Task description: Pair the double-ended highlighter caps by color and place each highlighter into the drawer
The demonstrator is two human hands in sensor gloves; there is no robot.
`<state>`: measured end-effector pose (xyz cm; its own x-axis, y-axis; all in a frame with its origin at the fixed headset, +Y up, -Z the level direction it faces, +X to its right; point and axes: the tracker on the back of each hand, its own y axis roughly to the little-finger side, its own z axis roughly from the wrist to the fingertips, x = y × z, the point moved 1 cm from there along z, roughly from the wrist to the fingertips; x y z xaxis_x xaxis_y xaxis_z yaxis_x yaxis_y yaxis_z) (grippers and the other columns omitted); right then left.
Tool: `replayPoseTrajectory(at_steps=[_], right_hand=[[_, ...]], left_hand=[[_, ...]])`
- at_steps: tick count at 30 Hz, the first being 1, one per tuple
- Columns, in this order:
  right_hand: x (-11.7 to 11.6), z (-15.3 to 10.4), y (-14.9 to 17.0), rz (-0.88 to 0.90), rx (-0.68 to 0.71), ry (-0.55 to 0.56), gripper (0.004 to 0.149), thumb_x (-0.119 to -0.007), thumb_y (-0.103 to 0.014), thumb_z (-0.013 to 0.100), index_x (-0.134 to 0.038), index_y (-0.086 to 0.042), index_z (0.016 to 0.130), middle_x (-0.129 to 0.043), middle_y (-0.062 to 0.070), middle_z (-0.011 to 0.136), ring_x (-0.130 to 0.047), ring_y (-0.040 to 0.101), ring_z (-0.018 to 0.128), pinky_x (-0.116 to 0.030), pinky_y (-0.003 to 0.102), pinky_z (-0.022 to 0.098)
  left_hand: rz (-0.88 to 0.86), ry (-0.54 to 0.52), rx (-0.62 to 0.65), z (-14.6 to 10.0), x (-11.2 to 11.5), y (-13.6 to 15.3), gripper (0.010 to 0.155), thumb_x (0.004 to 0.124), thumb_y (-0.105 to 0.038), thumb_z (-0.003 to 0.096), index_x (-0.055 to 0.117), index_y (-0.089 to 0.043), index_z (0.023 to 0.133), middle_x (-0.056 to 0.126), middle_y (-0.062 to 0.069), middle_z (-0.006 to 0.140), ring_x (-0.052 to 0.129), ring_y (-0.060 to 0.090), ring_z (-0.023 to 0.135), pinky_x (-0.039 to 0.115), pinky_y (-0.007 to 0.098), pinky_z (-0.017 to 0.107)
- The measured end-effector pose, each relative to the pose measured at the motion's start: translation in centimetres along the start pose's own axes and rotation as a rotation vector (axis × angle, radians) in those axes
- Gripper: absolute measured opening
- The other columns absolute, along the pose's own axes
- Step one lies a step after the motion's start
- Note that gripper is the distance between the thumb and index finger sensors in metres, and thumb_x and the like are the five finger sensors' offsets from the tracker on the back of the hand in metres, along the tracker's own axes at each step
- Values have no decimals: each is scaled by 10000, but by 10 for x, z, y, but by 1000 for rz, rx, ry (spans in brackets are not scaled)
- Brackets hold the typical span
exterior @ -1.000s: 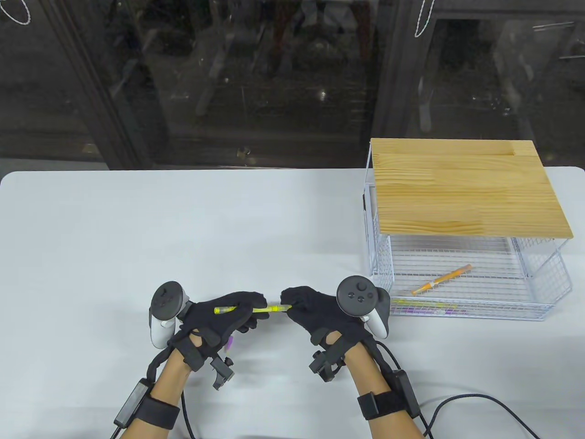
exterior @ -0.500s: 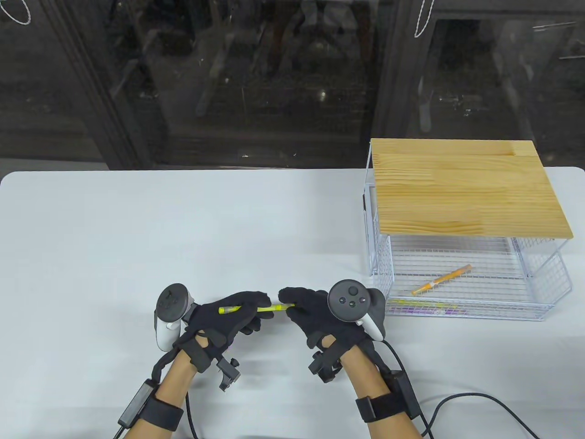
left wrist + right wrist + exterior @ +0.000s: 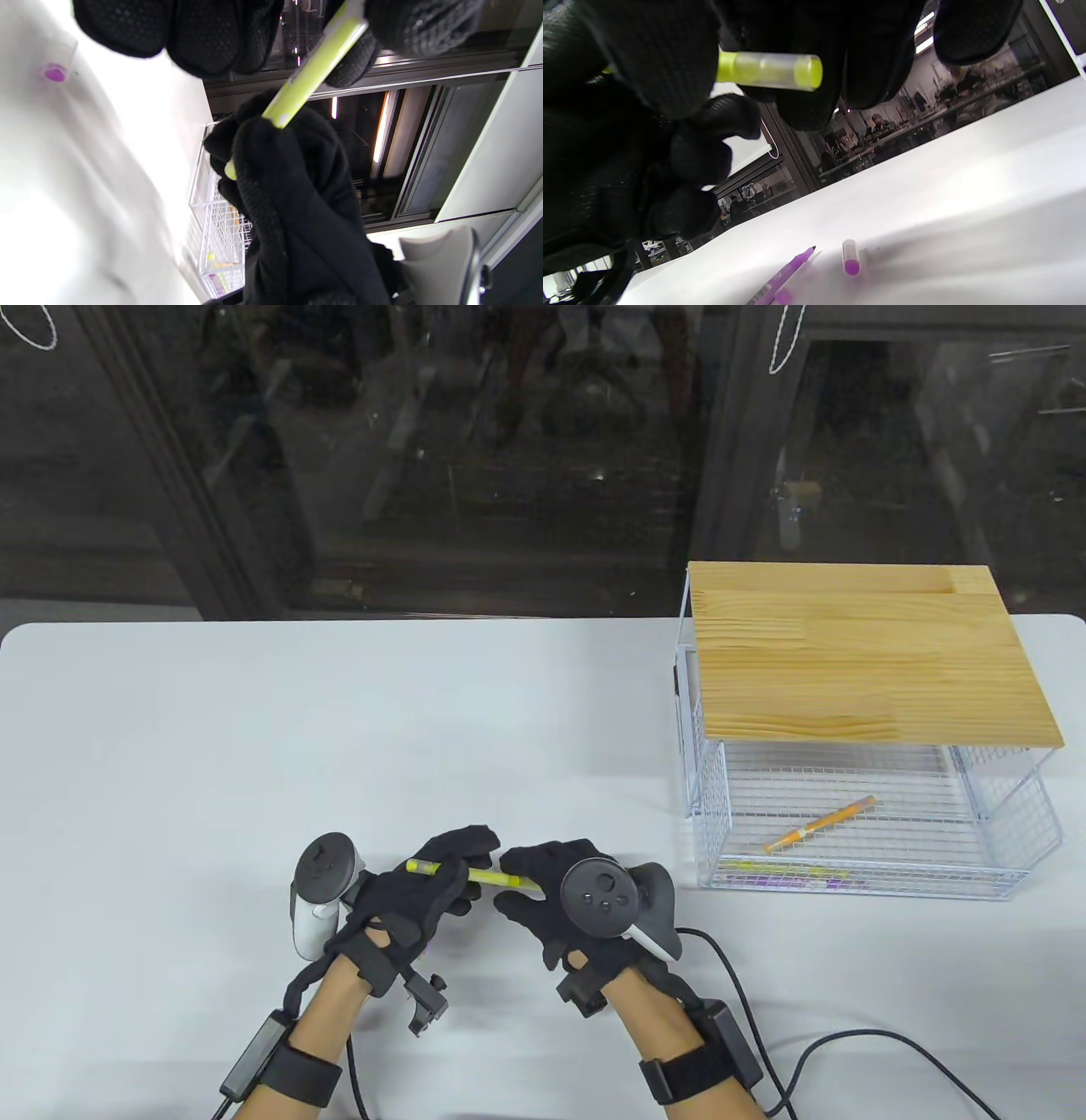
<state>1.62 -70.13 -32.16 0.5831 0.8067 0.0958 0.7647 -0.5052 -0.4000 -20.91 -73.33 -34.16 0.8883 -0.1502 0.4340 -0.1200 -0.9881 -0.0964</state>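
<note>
Both hands hold a yellow highlighter [image 3: 475, 875] just above the table's near edge. My left hand [image 3: 458, 861] grips its left part, where a yellow cap [image 3: 422, 866] pokes out over the knuckles. My right hand [image 3: 519, 867] pinches the other end, where a clear yellow-tipped cap [image 3: 772, 70] sits between the fingers. The left wrist view shows the yellow highlighter [image 3: 309, 76] running from my left fingers [image 3: 191, 29] into my right hand [image 3: 297, 190]. On the table below lie an uncapped purple highlighter [image 3: 787, 273] and a loose purple cap [image 3: 850, 258].
A white wire drawer unit [image 3: 1010, 848] with a wooden top [image 3: 865, 661] stands at the right, its drawers pulled out. An orange highlighter [image 3: 819, 824] lies in the upper drawer, and yellow and purple highlighters [image 3: 789, 875] lie lower down. A black cable [image 3: 857, 1044] trails from my right wrist.
My right wrist has swung left and toward me, closing on the left hand. The yellow highlighter has tilted, its left end now farther from me than its right end.
</note>
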Motion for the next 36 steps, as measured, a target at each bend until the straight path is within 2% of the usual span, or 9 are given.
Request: replayPoseTrajectory(at_steps=[5,8,16,23,29,36], right_hand=[[0,-1,-10,1,41,14,440,-896,-485,387,-857,-348,804,-955,-64,792,-897,311,735,-676,609,601],[1,-2,-14,-60,82,14,434,-892,-459,394,-847,-355,814,-951,-73,796,-902,293,733,-681,600,609],[21,-2,-11,-153,116,76,439,-889,-403,398,-836,-352,831,-936,-69,806,-922,266,673,-695,579,606],[47,-3,-3,-196,97,168,452,-869,-365,392,-822,-332,840,-931,-60,808,-925,261,658,-705,569,602],[74,-7,1,-254,78,261,514,-866,-331,391,-807,-325,902,-931,-56,813,-921,255,652,-700,574,607],[104,-14,14,-300,38,359,480,-864,-337,405,-836,-352,884,-915,-72,831,-902,267,679,-691,576,610]], left_hand=[[35,62,-3,1,7,0,610,645,-612,412,641,-557,1019,564,79,1096,684,339,824,655,592,570],[35,62,-5,2,7,-1,621,653,-610,418,637,-522,1033,564,95,1094,671,356,835,645,603,569],[218,-49,-5,-4,-10,-11,686,753,-587,414,638,-372,1056,606,123,1077,685,394,835,641,635,550],[355,-168,16,-10,-25,-23,630,767,-535,432,723,-307,1017,715,134,1021,746,413,790,668,644,518],[591,-304,30,-19,-41,-36,596,771,-528,429,794,-287,973,802,110,976,810,407,747,710,637,486],[632,-376,14,-23,-52,-39,581,771,-518,429,825,-270,952,838,110,949,832,412,728,723,634,474]])
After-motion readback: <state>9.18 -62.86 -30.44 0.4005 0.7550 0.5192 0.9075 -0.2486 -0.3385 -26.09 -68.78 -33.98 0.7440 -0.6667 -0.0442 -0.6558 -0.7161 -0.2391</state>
